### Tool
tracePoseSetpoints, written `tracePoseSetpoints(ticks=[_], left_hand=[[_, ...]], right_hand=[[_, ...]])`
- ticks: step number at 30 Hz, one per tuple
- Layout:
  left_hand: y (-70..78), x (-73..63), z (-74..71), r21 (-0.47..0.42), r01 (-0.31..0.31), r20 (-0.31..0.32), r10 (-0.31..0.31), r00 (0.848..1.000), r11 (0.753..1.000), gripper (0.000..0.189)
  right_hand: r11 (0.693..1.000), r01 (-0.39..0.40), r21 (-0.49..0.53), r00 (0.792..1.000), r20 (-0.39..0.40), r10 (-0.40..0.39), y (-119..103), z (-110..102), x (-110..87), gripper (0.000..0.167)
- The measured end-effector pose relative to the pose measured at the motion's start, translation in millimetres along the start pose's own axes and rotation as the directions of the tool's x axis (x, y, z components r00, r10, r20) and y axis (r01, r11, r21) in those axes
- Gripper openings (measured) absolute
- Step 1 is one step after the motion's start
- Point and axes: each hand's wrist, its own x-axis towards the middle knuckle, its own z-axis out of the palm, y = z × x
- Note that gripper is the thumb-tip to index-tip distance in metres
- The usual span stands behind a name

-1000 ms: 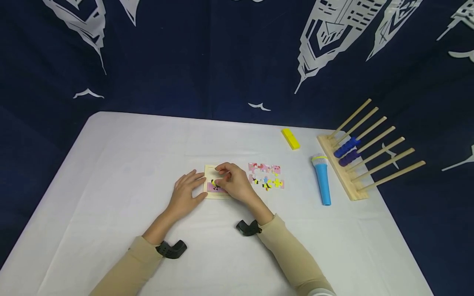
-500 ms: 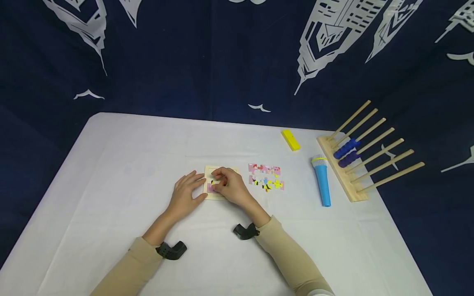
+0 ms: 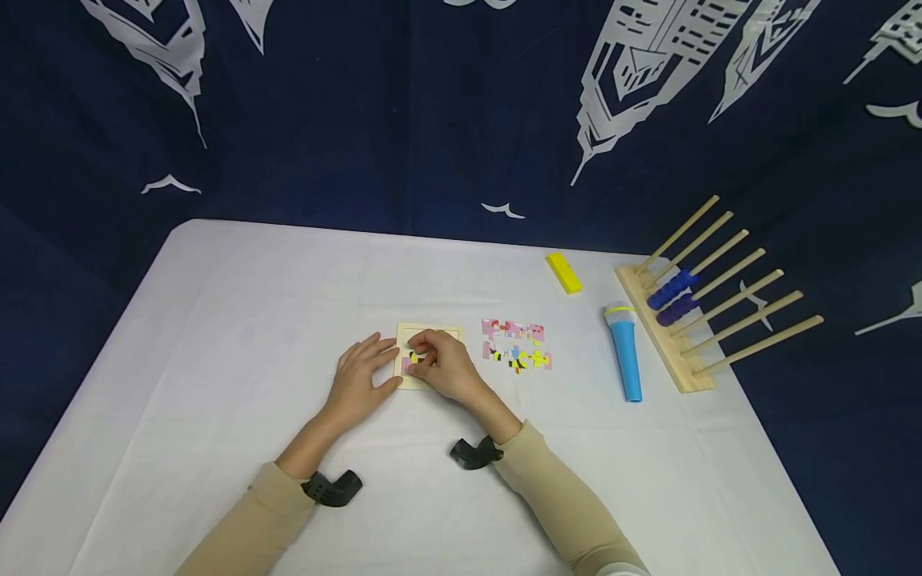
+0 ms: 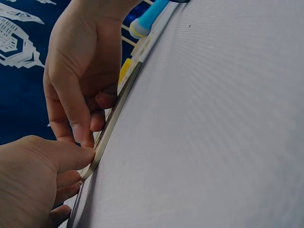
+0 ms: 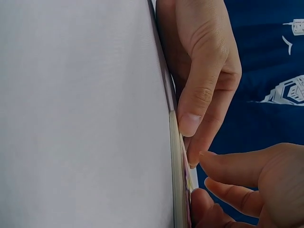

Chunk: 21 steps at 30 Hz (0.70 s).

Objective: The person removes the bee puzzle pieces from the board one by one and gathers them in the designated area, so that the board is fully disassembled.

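Puzzle tray [image 3: 410, 385], at the frame's lower centre, looks light and stiff, best held by its rim; it lies roughly square-on, long axis unclear to us. The left hand [image 3: 360, 374] rests loose-fingered at its left edge; the right hand [image 3: 448, 370] curls over it, any grip hidden, with loose pieces [image 3: 514, 329] farther right.

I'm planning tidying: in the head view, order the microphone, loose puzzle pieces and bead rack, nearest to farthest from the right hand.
1. Loose puzzle pieces, right of the right hand.
2. Microphone, farther right.
3. Bead rack, rightmost.
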Motion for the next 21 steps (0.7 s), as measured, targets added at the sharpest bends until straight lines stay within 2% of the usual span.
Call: tracePoseSetpoints(ticks=[12,21], left_hand=[[0.6,0.9,-0.4,0.005,-0.008,-0.012,0.008,1.0,1.0,0.05],[0.4,-0.6,0.2,0.005,-0.005,-0.016,0.005,1.0,1.0,0.049]], right_hand=[[0.996,-0.021,-0.083,1.0,0.009,0.022,-0.3,4.3,1.5,0.033],[0.994,-0.042,-0.096,0.999,0.014,0.043,-2.1,4.8,-0.7,0.032]])
